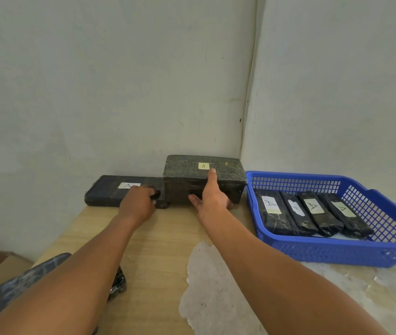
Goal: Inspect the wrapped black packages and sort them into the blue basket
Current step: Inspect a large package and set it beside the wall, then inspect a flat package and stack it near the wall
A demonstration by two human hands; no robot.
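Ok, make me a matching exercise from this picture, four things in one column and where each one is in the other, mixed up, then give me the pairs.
Things:
1. Tall black package
2. Flat black package
3. Four slim packages
4. Blue basket

Places:
A. Lying side by side inside the basket
B. On the table's right side, near the corner of the walls
C. Under the left hand, against the back wall
D. Under the right hand, in the middle at the back

Pairs: 1-D, 2-C, 3-A, 4-B
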